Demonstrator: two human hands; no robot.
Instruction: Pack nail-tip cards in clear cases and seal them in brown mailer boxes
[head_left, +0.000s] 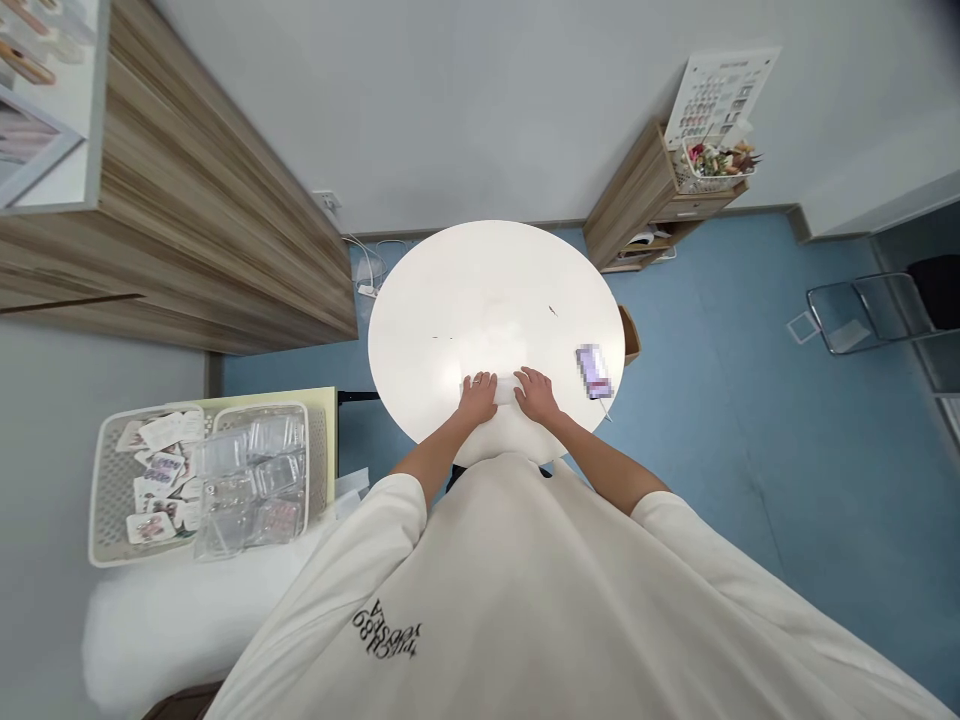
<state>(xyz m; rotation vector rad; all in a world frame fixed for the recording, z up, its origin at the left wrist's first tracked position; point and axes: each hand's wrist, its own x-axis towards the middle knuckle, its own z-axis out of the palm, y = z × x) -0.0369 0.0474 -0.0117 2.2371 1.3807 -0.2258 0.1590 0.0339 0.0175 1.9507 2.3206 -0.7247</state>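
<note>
At the near side of the round white table, a white folded piece, cloth or paper, lies between my hands. Its outline blends into the tabletop, so I cannot tell how far it reaches. My left hand, with a ring on one finger, rests over its left end, fingers bent down onto it. Over the right end, my right hand has its fingers curled, gripping the piece from above. To the right of my right hand lies a phone, blurred out, with a white cable at its lower end.
Left of the table stand white baskets with cards and clear plastic boxes. A wood-grain cabinet rises at the far left. A small cabinet bearing a flower basket and a folding chair are on the right.
</note>
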